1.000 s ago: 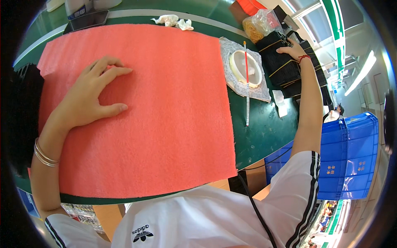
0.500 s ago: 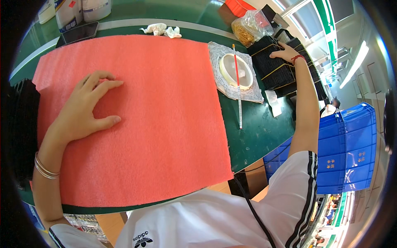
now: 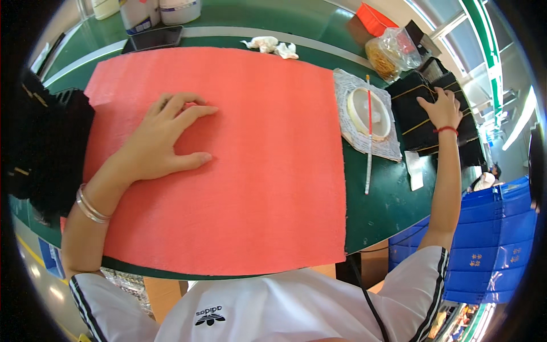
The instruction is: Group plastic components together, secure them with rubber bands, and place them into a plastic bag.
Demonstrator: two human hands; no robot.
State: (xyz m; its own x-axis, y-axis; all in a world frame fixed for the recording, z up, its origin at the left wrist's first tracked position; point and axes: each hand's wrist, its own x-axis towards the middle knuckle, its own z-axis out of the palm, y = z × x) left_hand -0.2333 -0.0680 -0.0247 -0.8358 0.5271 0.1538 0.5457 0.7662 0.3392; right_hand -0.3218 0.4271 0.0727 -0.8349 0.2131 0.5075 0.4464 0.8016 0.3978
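My left hand (image 3: pixel 162 139) rests on a large pink foam sheet (image 3: pixel 256 188), its fingers slightly bent and the thumb held well apart. Nothing is in it. Off to the far right, my right hand (image 3: pixel 444 111) lies over stacks of thin black pieces (image 3: pixel 407 108) bound with yellow bands. Its fingers and thumb are apart and touch the top of the stacks; the fingertips' exact contact is hard to see. More black stacks (image 3: pixel 51 142) stand left of the sheet, close to my left forearm.
Right of the sheet, a roll of tape (image 3: pixel 351 108) and a red-and-white stick (image 3: pixel 369 137) lie on a printed pad (image 3: pixel 393 149). Behind are a bag of yellow bands (image 3: pixel 382 60), a red bin (image 3: pixel 374 18), crumpled tissue (image 3: pixel 262 44), a dark phone-like slab (image 3: pixel 152 39) and bottles. Blue crates (image 3: pixel 484 245) stand right.
The view has swung, so the table's contents sit farther right in the picture. My left hand keeps its place on the sheet. My right hand stays at the black stacks, its fingers more spread.
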